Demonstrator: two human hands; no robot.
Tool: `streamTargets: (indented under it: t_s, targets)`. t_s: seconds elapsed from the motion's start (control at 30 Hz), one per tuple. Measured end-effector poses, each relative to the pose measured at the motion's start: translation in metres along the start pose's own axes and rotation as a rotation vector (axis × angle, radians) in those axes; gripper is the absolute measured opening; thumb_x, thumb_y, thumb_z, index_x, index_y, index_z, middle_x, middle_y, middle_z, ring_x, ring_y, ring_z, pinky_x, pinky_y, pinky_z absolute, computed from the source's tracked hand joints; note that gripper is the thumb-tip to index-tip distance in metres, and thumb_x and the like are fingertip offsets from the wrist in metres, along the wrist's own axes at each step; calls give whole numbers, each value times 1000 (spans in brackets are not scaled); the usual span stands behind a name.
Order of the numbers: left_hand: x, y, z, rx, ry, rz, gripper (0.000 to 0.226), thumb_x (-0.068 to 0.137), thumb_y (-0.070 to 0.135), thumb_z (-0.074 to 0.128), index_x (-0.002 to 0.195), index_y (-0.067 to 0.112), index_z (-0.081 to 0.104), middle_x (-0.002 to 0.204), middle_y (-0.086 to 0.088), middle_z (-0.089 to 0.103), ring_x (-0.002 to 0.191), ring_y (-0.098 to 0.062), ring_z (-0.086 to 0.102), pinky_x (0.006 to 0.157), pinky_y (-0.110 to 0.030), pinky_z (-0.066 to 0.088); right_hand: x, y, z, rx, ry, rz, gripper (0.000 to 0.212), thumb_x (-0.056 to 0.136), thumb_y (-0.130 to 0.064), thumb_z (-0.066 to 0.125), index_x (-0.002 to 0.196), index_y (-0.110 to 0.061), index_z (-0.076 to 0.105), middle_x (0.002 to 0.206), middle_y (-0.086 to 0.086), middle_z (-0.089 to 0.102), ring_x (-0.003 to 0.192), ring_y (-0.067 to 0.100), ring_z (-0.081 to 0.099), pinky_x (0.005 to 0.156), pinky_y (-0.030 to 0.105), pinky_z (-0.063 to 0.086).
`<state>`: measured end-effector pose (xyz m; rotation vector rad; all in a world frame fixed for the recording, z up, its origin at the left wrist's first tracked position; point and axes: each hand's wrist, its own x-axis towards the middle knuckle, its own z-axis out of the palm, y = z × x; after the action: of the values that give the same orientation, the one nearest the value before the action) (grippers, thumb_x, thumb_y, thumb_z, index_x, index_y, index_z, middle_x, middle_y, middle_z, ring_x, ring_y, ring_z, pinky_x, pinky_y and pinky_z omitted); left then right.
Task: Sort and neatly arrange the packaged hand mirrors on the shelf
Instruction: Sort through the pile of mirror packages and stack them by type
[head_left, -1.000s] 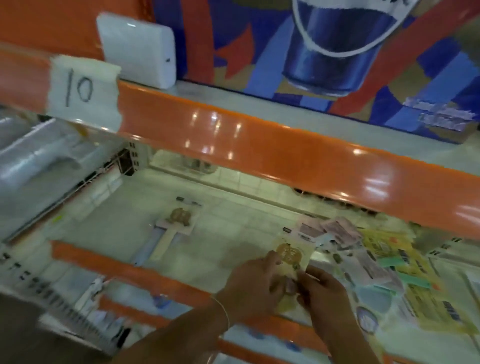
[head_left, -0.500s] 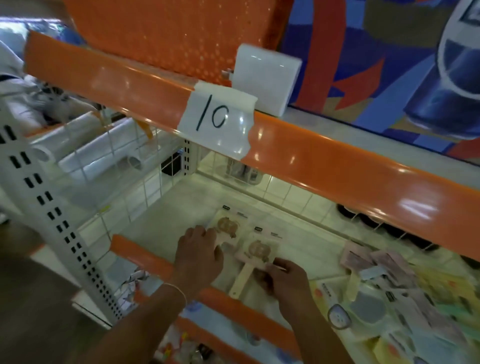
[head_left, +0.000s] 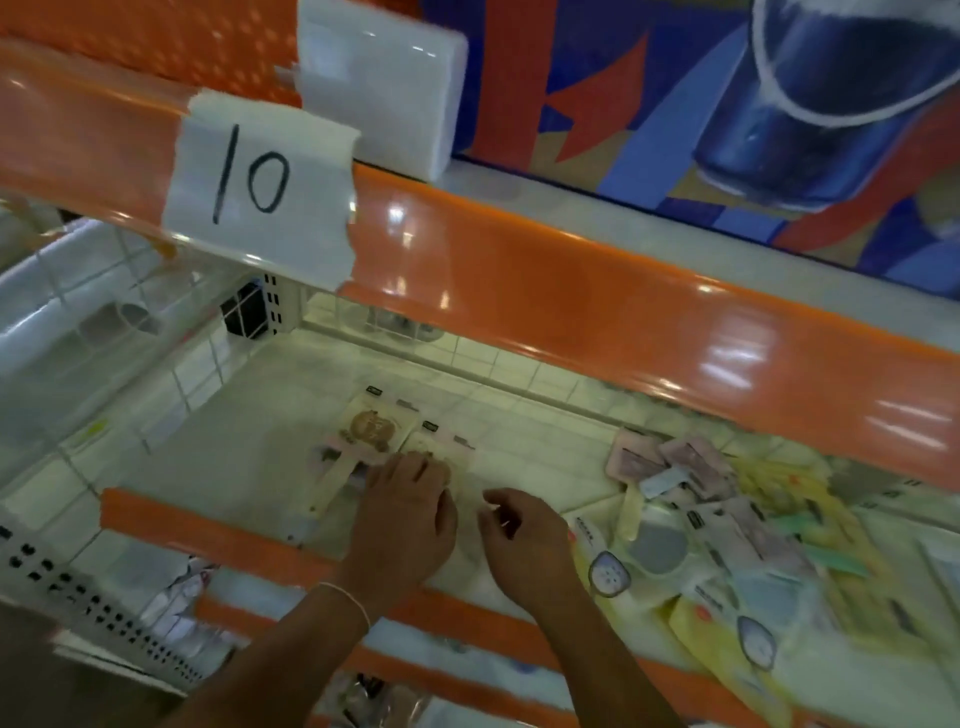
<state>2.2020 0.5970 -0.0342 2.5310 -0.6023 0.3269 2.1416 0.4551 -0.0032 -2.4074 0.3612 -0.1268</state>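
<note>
We press left hand (head_left: 405, 514) flat on second packaged mirror (head_left: 441, 447) beside first packaged mirror (head_left: 363, 436); right hand (head_left: 524, 540) loosely curled, empty

packaged hand mirrors (head_left: 371, 434) | two flat side by side, left | loose pile (head_left: 727, 519) right

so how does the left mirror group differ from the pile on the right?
The left mirror group lies flat, side by side, handles toward the shelf front; the right pile is jumbled, with packs overlapping at mixed angles. The left group holds about two packs; the pile holds many. The left hand rests on the left group; the right hand, apparently empty, hovers between the two, touching neither. Both lie on the same white shelf.
</note>
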Motion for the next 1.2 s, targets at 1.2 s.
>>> streamTargets:
  t_s: [1.2]
  targets:
    - [60, 293, 116, -140, -475, 118, 55, 85, 47, 63, 131, 23, 47, 126, 2, 55, 113, -17, 54, 78, -25, 43, -43, 236, -191, 1061, 306, 645, 19, 92, -6, 59, 105, 7, 56, 69, 18, 65, 60, 25, 61, 61, 36, 56]
